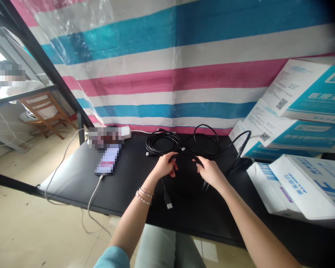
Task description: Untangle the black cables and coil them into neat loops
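Note:
Both of my hands grip one black cable [182, 152] above the black tabletop. My left hand [166, 165], with bracelets at its wrist, is closed around it, and a cable end with a USB plug [169, 203] hangs below. My right hand [208, 169] pinches the same cable a short way to the right; some loops below it are blurred. Just behind my left hand lies a coiled black cable [161, 143]. More loose black cable [206, 139] curves behind my right hand toward the boxes.
White and teal boxes [279, 119] are stacked at the back right, with white boxes [296, 190] in front. A phone [108, 160] with a charging cord lies left on the table [134, 182]. A striped sheet [156, 74] hangs behind. A person [9, 82] sits far left by a wooden chair [41, 108].

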The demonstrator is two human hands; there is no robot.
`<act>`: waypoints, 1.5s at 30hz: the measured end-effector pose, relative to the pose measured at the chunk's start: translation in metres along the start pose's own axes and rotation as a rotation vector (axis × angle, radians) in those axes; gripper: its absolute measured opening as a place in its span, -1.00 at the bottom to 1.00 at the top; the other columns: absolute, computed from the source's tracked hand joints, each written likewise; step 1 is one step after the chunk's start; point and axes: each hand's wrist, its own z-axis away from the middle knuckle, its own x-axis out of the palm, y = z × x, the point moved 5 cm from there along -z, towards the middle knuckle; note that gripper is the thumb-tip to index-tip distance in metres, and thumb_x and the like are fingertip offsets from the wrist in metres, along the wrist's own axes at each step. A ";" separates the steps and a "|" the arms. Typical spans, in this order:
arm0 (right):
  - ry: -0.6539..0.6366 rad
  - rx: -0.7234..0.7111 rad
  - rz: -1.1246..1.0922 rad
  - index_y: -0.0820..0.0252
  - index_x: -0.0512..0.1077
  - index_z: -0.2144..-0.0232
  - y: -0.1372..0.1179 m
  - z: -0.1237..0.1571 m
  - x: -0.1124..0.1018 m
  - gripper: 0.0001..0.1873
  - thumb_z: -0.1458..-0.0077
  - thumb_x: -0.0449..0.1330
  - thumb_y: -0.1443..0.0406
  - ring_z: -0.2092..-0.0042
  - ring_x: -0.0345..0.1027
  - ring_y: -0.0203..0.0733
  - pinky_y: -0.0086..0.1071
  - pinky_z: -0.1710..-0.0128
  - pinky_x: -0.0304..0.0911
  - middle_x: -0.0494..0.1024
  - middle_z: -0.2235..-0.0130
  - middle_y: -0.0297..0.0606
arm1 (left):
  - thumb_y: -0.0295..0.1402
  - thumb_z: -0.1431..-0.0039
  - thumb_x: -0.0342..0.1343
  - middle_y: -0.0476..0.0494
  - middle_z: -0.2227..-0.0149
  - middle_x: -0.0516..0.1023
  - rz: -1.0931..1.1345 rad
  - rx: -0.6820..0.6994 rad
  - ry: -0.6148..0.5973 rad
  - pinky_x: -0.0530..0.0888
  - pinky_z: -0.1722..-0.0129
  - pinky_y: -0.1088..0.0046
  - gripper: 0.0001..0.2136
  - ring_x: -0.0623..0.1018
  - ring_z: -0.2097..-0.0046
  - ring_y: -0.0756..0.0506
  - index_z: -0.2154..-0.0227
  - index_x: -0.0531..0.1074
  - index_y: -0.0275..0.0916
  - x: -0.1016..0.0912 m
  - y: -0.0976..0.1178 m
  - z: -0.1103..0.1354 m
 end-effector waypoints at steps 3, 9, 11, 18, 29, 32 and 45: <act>-0.066 -0.024 -0.080 0.23 0.35 0.00 -0.001 0.000 0.001 -0.60 -0.09 -0.01 0.39 0.50 0.43 -0.21 -0.42 0.43 0.26 0.53 0.48 -0.25 | -0.39 -0.11 0.00 0.01 0.56 0.42 0.014 -0.001 -0.066 0.44 0.66 0.57 -0.76 0.46 0.63 0.05 0.14 0.25 -0.30 0.000 0.001 0.001; -0.188 -0.164 -0.123 0.18 0.42 0.08 -0.010 0.003 0.003 -0.64 -0.10 -0.01 0.36 0.48 0.41 -0.22 -0.43 0.43 0.22 0.51 0.53 -0.31 | -0.35 -0.04 0.09 0.02 0.46 0.37 0.019 0.014 -0.153 0.46 0.64 0.54 -0.69 0.45 0.59 0.08 0.15 0.20 -0.25 0.004 0.005 0.005; -0.190 -0.190 -0.077 0.16 0.42 0.07 -0.015 0.005 0.002 -0.63 -0.10 -0.01 0.37 0.42 0.43 -0.19 -0.42 0.38 0.22 0.53 0.51 -0.28 | -0.33 -0.05 0.08 0.00 0.44 0.39 -0.011 0.018 -0.206 0.44 0.65 0.55 -0.67 0.43 0.62 0.10 0.12 0.21 -0.24 0.008 0.007 0.007; -0.134 -0.215 0.081 0.10 0.43 0.07 -0.020 0.008 0.003 -0.62 -0.10 -0.01 0.39 0.19 0.45 -0.08 -0.38 0.26 0.24 0.58 0.23 -0.16 | -0.23 -0.14 -0.05 0.05 0.63 0.35 -0.319 0.065 -0.208 0.21 0.77 0.65 -0.72 0.26 0.74 0.12 0.18 0.36 -0.31 0.017 0.015 0.011; 0.083 -0.155 0.104 0.15 0.38 0.08 -0.005 0.002 -0.002 -0.69 -0.09 0.06 0.32 0.07 0.40 0.00 -0.25 0.18 0.31 0.50 0.07 -0.14 | -0.38 -0.17 -0.08 0.00 0.62 0.36 -0.446 0.157 0.052 0.28 0.58 0.60 -0.78 0.29 0.65 0.09 0.35 0.46 -0.33 0.008 0.025 0.006; 0.112 -0.235 0.078 0.24 0.41 0.11 -0.006 -0.001 0.000 -0.71 -0.12 0.02 0.36 0.06 0.40 -0.01 -0.26 0.12 0.30 0.52 0.10 -0.06 | -0.37 -0.16 -0.08 0.02 0.66 0.33 -0.394 0.123 0.074 0.28 0.61 0.59 -0.78 0.29 0.68 0.09 0.37 0.45 -0.33 0.007 0.023 0.006; 0.063 -0.315 0.114 0.25 0.45 0.11 -0.009 -0.001 0.007 -0.70 -0.10 0.07 0.38 0.10 0.43 0.01 -0.24 0.13 0.31 0.54 0.15 -0.02 | -0.21 -0.04 0.07 -0.05 0.47 0.43 -0.170 0.023 -0.170 0.37 0.67 0.61 -0.63 0.38 0.64 0.10 0.12 0.28 -0.30 0.011 0.014 0.009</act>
